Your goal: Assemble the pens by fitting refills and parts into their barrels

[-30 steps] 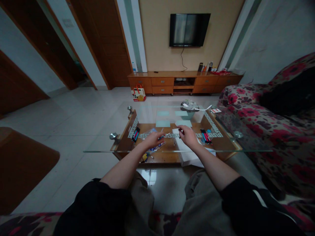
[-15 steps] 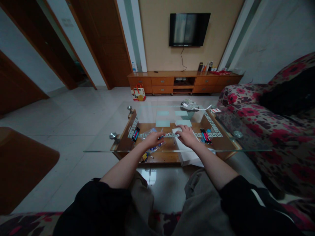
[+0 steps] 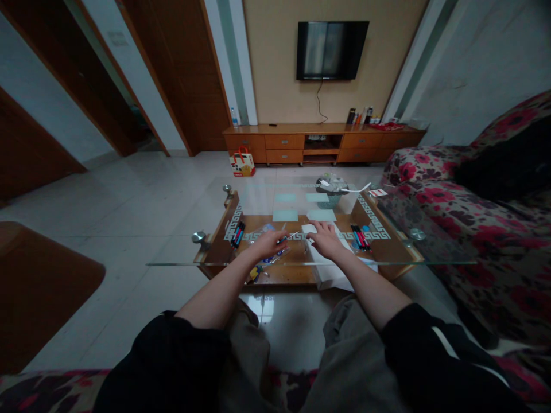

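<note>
Resting flat on white paper (image 3: 333, 272), right hand (image 3: 326, 241) open; left hand (image 3: 267, 244) grip clamps pen (image 3: 289, 237).

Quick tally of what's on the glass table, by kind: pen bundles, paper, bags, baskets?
Pen bundles: 2, left bundle and right bundle
White paper sheets: 1, under the right hand
Clear plastic bags: 1, under the left hand
Baskets: 1
Total: 5

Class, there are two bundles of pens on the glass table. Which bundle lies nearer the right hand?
The right-side pens, just beyond the right hand; the other pens lie past the left hand.
</note>
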Available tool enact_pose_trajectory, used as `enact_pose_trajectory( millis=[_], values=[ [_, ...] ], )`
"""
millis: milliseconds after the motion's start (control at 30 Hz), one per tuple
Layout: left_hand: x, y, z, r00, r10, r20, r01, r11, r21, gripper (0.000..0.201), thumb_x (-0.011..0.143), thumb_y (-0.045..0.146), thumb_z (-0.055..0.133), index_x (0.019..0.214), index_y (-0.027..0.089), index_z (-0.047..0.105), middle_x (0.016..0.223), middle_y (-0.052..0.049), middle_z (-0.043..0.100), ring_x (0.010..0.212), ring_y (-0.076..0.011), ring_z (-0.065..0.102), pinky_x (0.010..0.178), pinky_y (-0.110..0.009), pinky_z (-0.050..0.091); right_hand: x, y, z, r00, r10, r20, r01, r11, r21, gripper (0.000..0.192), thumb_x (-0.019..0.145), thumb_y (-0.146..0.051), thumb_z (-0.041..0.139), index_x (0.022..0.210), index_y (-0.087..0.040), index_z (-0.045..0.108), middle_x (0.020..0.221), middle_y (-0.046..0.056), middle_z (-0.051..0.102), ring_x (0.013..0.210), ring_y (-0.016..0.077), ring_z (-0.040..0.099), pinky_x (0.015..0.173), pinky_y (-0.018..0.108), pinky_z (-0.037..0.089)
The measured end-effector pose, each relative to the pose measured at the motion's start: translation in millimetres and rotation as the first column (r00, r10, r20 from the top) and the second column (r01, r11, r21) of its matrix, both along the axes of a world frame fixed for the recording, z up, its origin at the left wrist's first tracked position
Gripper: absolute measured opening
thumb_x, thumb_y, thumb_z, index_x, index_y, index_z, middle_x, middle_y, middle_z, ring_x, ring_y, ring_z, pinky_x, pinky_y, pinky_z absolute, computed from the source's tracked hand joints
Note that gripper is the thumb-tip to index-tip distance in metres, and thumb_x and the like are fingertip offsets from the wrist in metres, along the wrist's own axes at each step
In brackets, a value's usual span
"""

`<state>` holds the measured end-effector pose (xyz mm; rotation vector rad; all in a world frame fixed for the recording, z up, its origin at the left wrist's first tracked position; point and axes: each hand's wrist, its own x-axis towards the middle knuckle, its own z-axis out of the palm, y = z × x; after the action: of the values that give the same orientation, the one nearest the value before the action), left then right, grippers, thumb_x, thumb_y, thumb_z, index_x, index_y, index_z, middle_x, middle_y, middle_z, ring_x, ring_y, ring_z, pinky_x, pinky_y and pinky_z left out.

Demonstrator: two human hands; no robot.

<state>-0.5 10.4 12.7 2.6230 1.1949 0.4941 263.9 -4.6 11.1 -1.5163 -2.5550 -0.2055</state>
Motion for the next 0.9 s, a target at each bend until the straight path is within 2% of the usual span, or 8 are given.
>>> enact_pose_trajectory(
  millis=[167, 433, 567, 733, 900],
  values=[
    [1, -2, 3.7, 1.000, -0.026, 0.008, 0.026, 1.000, -0.005, 0.024, 0.093, 0.031, 0.052, 0.110, 0.022, 0.066, 0.084, -0.003, 0.070, 0.073, -0.0163, 0.063, 0.067, -0.023, 0.041, 1, 1, -2.1, 1.000, -0.003, -0.008, 0.003, 1.000, -0.001, 0.028, 0.085, -0.017, 0.068, 0.111, -0.025, 0.071, 0.152, 0.011, 0.037, 0.130, 0.0357, 0.034, 0.098, 0.052, 0.035],
    [0, 0, 1.1, 1.000, -0.012, 0.002, 0.012, 1.000, -0.011, 0.024, 0.093, 0.031, 0.052, 0.111, 0.023, 0.065, 0.085, -0.004, 0.070, 0.074, -0.0167, 0.064, 0.068, -0.023, 0.042, 1, 0, -0.6, 0.999, -0.007, -0.043, 0.007, 1.000, 0.001, 0.031, 0.084, -0.018, 0.067, 0.114, -0.026, 0.069, 0.152, 0.011, 0.036, 0.128, 0.0355, 0.036, 0.098, 0.052, 0.034],
    [0, -1, 2.2, 1.000, -0.015, 0.001, 0.015, 1.000, -0.011, 0.025, 0.093, 0.030, 0.052, 0.113, 0.022, 0.065, 0.085, -0.004, 0.070, 0.074, -0.0169, 0.064, 0.068, -0.023, 0.042, -1, -1, 1.6, 0.997, -0.017, -0.069, 0.019, 0.999, 0.029, 0.028, 0.088, -0.023, 0.064, 0.115, -0.024, 0.068, 0.151, 0.012, 0.037, 0.127, 0.0355, 0.037, 0.098, 0.052, 0.034],
    [-1, -1, 1.2, 1.000, -0.010, 0.007, 0.010, 1.000, -0.002, 0.031, 0.093, 0.030, 0.051, 0.121, 0.023, 0.062, 0.088, -0.004, 0.071, 0.077, -0.0177, 0.064, 0.070, -0.024, 0.043, -5, -3, 8.1, 0.990, -0.033, -0.138, 0.042, 0.997, 0.058, 0.033, 0.092, -0.024, 0.057, 0.124, -0.022, 0.062, 0.145, 0.014, 0.043, 0.122, 0.0342, 0.040, 0.098, 0.050, 0.035],
    [-2, 1, -0.2, 1.000, -0.005, 0.000, 0.005, 1.000, -0.008, 0.033, 0.092, 0.030, 0.052, 0.124, 0.023, 0.060, 0.087, -0.004, 0.071, 0.077, -0.0179, 0.065, 0.072, -0.024, 0.044, -12, -8, 18.9, 0.975, 0.007, -0.221, 0.015, 0.995, 0.099, 0.039, 0.094, -0.021, 0.051, 0.133, -0.021, 0.055, 0.141, 0.014, 0.047, 0.120, 0.0318, 0.043, 0.096, 0.046, 0.037]
  ],
)
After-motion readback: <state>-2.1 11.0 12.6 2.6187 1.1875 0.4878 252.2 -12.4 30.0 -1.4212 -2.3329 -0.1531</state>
